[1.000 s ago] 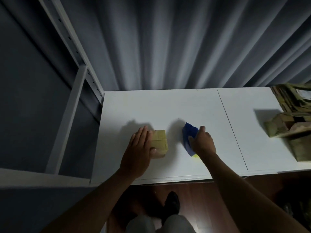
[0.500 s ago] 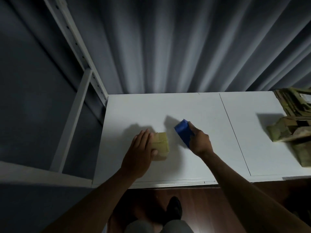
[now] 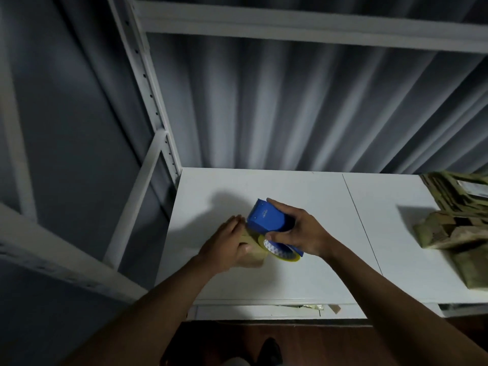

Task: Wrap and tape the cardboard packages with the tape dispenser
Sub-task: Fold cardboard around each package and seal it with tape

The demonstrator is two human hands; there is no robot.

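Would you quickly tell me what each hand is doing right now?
Left hand: open, flat on the package.
Right hand: closed on the tape dispenser.

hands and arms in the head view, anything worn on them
Nothing that shows. Both forearms are bare all the way to the bottom edge of the picture, with no sleeve in view. The left hand and right hand have no gloves, and I can make out no watch, ring or wristband, though the light is dim.
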